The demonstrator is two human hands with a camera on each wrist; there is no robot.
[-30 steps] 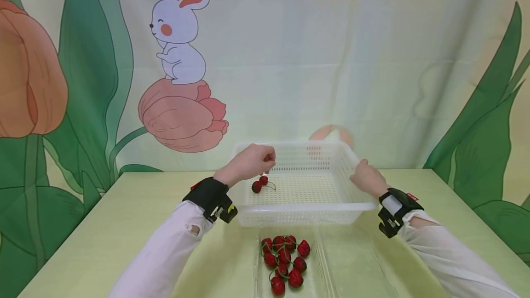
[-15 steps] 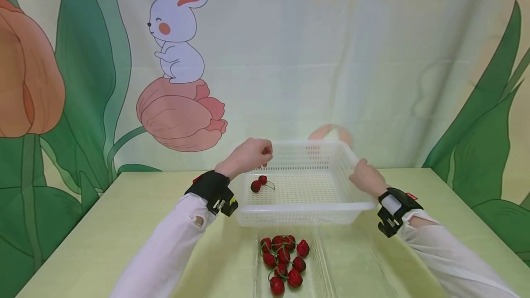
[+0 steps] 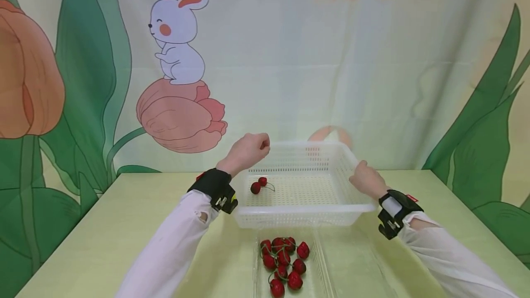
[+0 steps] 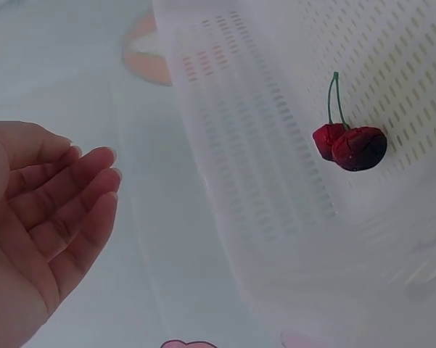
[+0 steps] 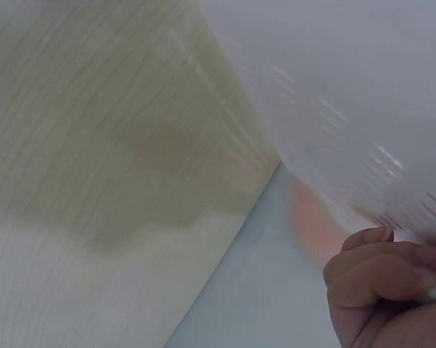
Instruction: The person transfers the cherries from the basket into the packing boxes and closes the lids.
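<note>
A white slotted plastic basket [image 3: 302, 208] stands toward the back of the table. My right hand [image 3: 367, 179] grips its right rim; the right wrist view shows fingers [image 5: 381, 279] curled over the edge. Above the basket's left side hovers my left hand [image 3: 247, 151], holding nothing. Its fingers are loosely bent toward the thumb in the left wrist view, apart from the basket wall [image 4: 239, 145]. On the basket floor lie two dark red cherries [image 3: 256, 188] with joined green stems, near the left side. In front, a clear plastic tray [image 3: 325, 268] holds several more stemmed cherries [image 3: 283, 257].
A clear plastic piece [image 3: 356, 261] lies to the right of the cherry tray. The pale wood-grain table [image 3: 149, 224] ends at a hanging backdrop [image 3: 281, 59] printed with a rabbit and tulips, right behind the basket.
My left hand has risen and drifted slightly left, away from the cherries in the basket. The right hand keeps its hold on the rim, and the basket stays in place.
</note>
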